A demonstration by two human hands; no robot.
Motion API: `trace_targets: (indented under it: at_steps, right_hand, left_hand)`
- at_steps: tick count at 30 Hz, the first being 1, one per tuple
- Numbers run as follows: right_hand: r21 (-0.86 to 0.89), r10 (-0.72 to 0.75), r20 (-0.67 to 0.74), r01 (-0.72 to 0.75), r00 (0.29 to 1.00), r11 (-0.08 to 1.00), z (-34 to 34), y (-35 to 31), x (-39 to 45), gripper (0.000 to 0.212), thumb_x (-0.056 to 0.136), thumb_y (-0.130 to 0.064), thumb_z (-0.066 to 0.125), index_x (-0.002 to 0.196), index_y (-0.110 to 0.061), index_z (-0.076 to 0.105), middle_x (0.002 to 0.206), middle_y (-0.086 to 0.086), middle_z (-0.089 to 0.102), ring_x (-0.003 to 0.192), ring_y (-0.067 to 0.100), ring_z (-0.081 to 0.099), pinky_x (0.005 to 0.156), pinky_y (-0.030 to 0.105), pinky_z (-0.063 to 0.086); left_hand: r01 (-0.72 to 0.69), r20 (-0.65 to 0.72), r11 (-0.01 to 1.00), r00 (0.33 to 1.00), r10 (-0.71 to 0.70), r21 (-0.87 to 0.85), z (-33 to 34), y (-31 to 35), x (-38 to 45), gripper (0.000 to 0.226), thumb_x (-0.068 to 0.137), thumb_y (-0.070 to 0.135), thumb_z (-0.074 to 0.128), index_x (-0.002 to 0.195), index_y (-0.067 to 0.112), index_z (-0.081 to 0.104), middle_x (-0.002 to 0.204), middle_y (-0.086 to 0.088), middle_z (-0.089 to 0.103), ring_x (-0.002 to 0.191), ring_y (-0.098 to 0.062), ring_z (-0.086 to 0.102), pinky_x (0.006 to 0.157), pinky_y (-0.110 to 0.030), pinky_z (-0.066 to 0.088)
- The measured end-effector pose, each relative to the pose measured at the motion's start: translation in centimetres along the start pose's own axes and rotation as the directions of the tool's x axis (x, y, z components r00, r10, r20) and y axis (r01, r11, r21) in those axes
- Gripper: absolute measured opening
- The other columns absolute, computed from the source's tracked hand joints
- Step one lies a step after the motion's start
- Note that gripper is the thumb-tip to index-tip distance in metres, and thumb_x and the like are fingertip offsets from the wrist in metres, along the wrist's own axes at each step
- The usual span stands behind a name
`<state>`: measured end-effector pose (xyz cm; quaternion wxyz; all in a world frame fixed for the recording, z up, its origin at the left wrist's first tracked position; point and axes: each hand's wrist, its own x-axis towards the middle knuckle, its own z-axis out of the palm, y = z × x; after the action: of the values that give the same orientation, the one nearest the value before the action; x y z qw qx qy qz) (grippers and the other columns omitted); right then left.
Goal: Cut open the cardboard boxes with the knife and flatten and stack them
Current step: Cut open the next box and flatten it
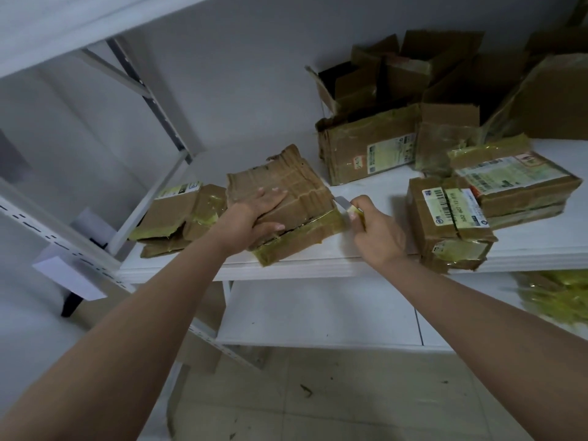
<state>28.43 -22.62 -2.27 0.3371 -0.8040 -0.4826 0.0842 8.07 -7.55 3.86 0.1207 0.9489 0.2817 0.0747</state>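
Near the front edge of the white shelf [286, 265] lies the crumpled cardboard box [286, 202], between a flattened stack [175, 218] to its left and a labelled box [445, 218] to its right. To slit the tape well, I judge the blade should run along the seam away from the holding hand, shallow, with the box pinned firmly.

The left hand [254, 218] comes in from the near left, palm down, fingers [270, 195] spread over the top and thumb hooked on the near face. The right hand [375, 230] is curled closed around the knife [345, 205], blade pointing left, tip at the box's right edge.
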Motion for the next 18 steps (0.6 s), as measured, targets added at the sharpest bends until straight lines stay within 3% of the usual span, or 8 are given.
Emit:
trace_targets:
  at_steps: [4,11,18]
  right_hand:
    - [-0.007,-0.049,-0.013,0.048,0.999,0.999,0.1,0.2,0.1,0.019,0.102,-0.032,0.032,0.111,-0.021,0.044,0.075,0.004,0.053,0.071,0.032,0.052,0.058,0.032,0.034]
    - [-0.073,-0.107,-0.002,0.106,0.994,0.992,0.8,0.8,0.2,0.018,0.102,-0.029,0.032,0.111,-0.019,0.043,0.069,0.004,0.051,0.063,0.029,0.046,0.056,0.031,0.03]
    - [-0.249,-0.071,0.11,0.097,0.991,0.964,0.3,1.3,-1.1,0.012,0.096,-0.017,0.037,0.107,-0.017,0.04,0.071,0.007,0.054,0.061,0.029,0.046,0.055,0.029,0.033]
  left_hand:
    - [0.005,-0.011,1.0,1.0,-0.005,0.007,0.1,-0.2,0.1,0.065,0.091,0.037,0.061,0.149,0.025,0.032,0.155,0.006,0.028,0.147,-0.018,0.016,0.12,-0.041,0.015]
    - [0.033,0.02,0.998,0.999,-0.034,0.05,0.3,-0.2,0.5,0.064,0.092,0.041,0.057,0.149,0.03,0.03,0.155,0.008,0.027,0.147,-0.016,0.014,0.118,-0.055,0.015]
    - [0.027,0.031,0.999,0.999,-0.029,0.035,0.2,0.3,0.7,0.063,0.092,0.042,0.057,0.149,0.03,0.032,0.155,0.005,0.029,0.147,-0.019,0.015,0.117,-0.056,0.015]
